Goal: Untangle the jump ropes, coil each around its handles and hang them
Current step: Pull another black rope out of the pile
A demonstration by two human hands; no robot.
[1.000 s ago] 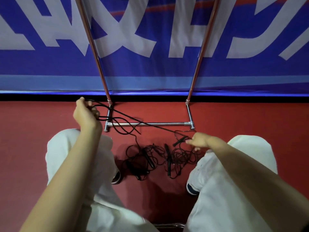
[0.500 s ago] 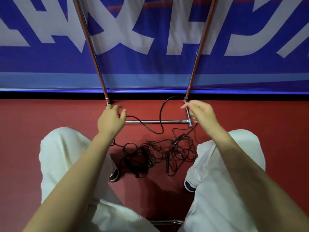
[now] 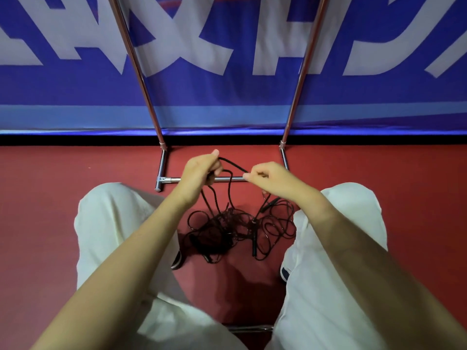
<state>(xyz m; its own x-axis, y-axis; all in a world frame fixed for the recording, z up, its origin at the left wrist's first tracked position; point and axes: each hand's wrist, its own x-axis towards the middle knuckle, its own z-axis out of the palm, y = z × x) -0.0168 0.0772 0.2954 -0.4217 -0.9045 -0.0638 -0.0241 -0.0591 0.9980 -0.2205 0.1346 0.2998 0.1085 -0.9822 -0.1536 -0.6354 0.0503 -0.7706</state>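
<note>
A tangle of black jump ropes (image 3: 235, 228) lies on the red floor between my feet, with a black handle (image 3: 254, 242) showing in it. My left hand (image 3: 202, 170) grips a black handle and a strand of rope (image 3: 233, 165) above the pile. My right hand (image 3: 267, 176) pinches the same strand a short way to the right. Loops of that rope hang from both hands down into the tangle.
A metal rack stands just ahead, with a low crossbar (image 3: 228, 179) and two slanting posts (image 3: 149, 102) (image 3: 295, 97). A blue banner with white letters (image 3: 227, 59) hangs behind it. My knees in white trousers (image 3: 108, 223) flank the pile.
Both hands have come together over the crossbar. The left one was open half a second ago and now grips the rope. The right has moved left and down with its strand.
</note>
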